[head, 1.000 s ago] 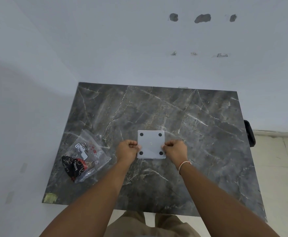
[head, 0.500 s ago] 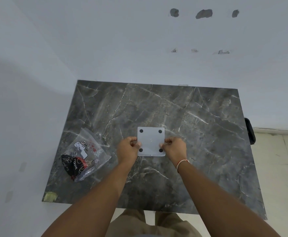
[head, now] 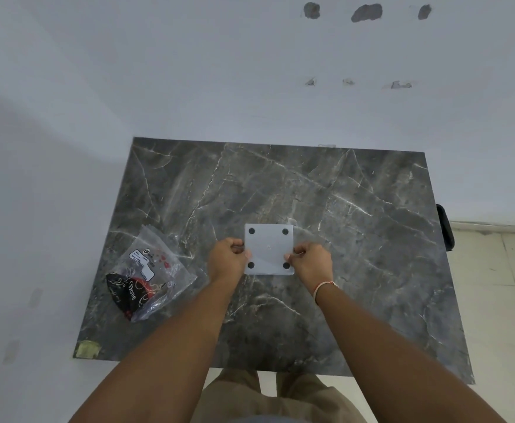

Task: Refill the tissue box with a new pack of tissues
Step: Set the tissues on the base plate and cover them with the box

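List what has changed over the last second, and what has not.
Little has changed. Both hands keep their grip on the white tissue box, which sits bottom up with its four black feet showing: the left hand on its left edge, the right hand on its right edge. Nothing was taken up or let go. The plastic tissue pack lies where it was on the marble table, left of the hands.

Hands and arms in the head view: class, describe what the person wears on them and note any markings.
Both forearms are bare, with no sleeves in view. The right hand has a thin band of pale and reddish thread round its wrist. The left hand and its wrist carry nothing: no ring, watch or glove shows. No markings can be made out on either arm.
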